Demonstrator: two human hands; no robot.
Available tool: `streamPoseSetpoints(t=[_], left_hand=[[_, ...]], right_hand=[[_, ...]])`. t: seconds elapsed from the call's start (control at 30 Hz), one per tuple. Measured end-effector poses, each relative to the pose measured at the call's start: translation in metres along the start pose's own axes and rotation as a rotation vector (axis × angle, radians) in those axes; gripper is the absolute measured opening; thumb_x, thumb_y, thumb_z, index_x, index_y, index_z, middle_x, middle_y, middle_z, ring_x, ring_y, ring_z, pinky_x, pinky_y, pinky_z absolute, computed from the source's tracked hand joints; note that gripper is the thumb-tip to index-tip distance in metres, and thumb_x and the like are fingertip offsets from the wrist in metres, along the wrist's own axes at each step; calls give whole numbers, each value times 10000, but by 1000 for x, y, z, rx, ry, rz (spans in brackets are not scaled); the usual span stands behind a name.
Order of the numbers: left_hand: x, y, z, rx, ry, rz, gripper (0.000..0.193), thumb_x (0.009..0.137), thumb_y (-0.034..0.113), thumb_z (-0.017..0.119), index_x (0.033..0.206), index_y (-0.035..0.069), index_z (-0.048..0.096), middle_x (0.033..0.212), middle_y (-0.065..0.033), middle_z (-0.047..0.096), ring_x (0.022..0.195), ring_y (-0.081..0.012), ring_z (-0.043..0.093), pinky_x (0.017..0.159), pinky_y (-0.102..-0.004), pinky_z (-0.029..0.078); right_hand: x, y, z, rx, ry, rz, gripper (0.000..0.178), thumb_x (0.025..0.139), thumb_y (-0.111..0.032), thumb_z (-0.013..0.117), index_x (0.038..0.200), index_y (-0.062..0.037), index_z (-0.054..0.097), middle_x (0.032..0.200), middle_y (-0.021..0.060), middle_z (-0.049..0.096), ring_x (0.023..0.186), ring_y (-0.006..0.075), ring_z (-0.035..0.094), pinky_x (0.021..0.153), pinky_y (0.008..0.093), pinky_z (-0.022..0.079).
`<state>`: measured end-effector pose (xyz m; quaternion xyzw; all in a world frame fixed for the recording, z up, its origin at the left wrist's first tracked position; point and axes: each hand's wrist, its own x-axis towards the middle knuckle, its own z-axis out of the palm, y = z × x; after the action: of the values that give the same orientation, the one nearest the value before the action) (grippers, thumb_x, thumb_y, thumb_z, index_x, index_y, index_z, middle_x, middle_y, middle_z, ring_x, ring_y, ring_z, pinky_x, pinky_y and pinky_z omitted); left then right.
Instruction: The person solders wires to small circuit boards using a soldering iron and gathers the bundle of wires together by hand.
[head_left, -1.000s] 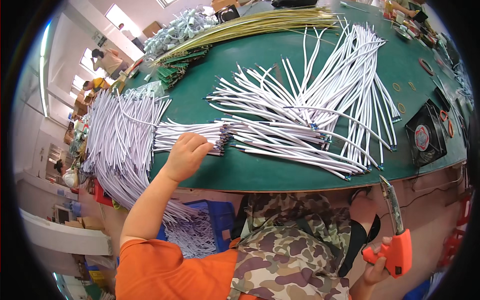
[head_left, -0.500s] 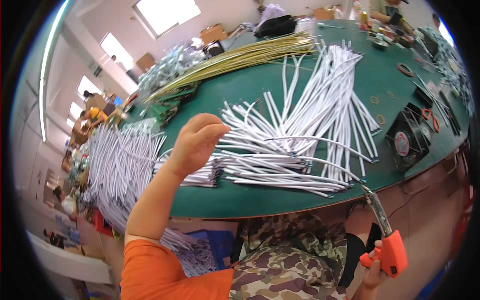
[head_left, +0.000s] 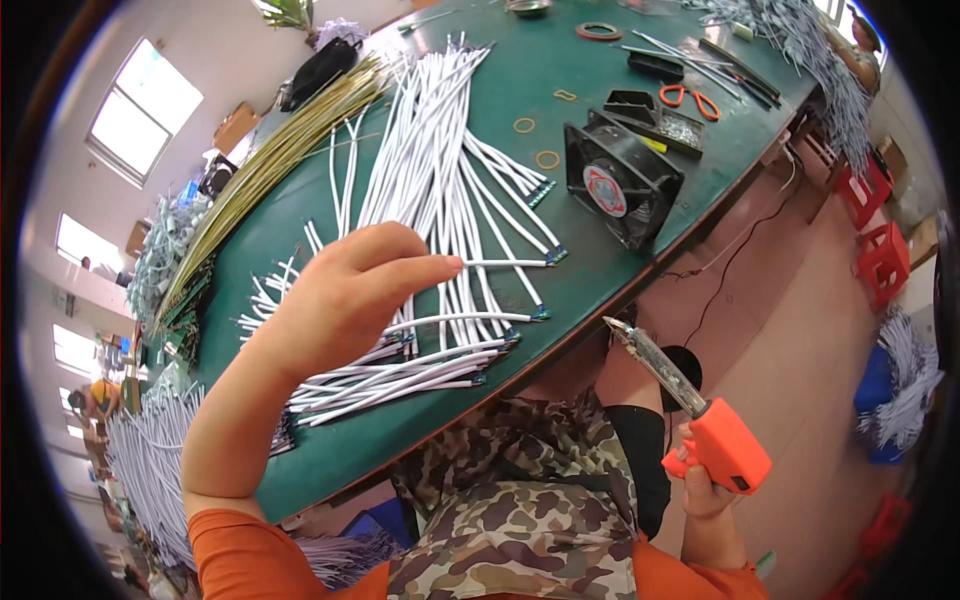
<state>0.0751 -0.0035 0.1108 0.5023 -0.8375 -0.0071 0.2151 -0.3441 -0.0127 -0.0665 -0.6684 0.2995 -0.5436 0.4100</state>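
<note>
My right hand [head_left: 704, 492] grips an orange-handled soldering gun [head_left: 728, 450]. Its metal barrel slants up and left, with the tip just off the table's front edge. My left hand [head_left: 345, 295] hovers above a spread of white cables [head_left: 430, 130], thumb and forefinger brought together. Whatever they pinch, if anything, I cannot make out. One white cable [head_left: 505, 263] runs rightward from beside those fingertips, but contact is unclear. Lower on the table lies a row of white cables [head_left: 410, 378] whose small green-blue ends point toward the right.
A black fan [head_left: 625, 180] stands on the green table [head_left: 540, 60], near orange-handled scissors [head_left: 690, 100] and rubber bands [head_left: 546, 160]. Long yellowish strips [head_left: 265, 150] lie at the far left. Red stools [head_left: 883, 262] stand on the floor at right. Other people are in the background.
The view has swung right, so the table and cables sit farther left. The soldering gun's tip, formerly by the cable ends, is now apart from them. My left hand stays raised with fingers pinched.
</note>
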Motion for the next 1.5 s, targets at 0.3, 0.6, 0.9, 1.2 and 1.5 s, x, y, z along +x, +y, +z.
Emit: streamPoseSetpoints(t=[0.3, 0.6, 0.9, 1.2, 1.5], left_hand=[[53, -3, 63, -204, -143, -103, 270, 931, -6, 682, 1199, 24, 671, 969, -123, 643, 862, -311, 654, 762, -398, 544], [74, -25, 95, -369, -206, -335, 252, 934, 5, 676, 1184, 39, 682, 940, -110, 650, 844, -311, 658, 755, -390, 545], [75, -46, 106, -280, -186, -107, 241, 884, -13, 721, 1115, 41, 677, 953, -125, 629, 846, -327, 651, 736, -399, 534], [77, -52, 112, -212, -129, 1, 232, 854, -32, 717, 1075, 37, 726, 963, -106, 651, 859, -297, 659, 730, -397, 536], [74, -53, 122, -174, -205, 10, 339, 758, 39, 691, 1095, 31, 725, 986, -110, 628, 914, -305, 636, 800, -399, 542]], right_hand=[[6, 20, -10, 4, 21, 59, 246, 937, -286, 739, 876, -52, 696, 748, 59, 688, 645, 242, 653, 594, 358, 518], [26, 38, -8, -34, -60, 103, 194, 903, -232, 752, 876, -45, 707, 785, 68, 705, 704, 290, 690, 628, 381, 543], [58, 48, 8, 28, -93, 148, 175, 896, -214, 752, 888, -44, 710, 827, 76, 712, 743, 303, 696, 659, 391, 554], [67, 56, 13, -62, -178, 129, 238, 918, -267, 728, 915, -30, 704, 841, 90, 696, 726, 316, 677, 653, 390, 551], [65, 81, 7, -141, -313, -48, 448, 919, -267, 731, 1255, 10, 629, 1123, 146, 672, 809, 345, 705, 714, 425, 585]])
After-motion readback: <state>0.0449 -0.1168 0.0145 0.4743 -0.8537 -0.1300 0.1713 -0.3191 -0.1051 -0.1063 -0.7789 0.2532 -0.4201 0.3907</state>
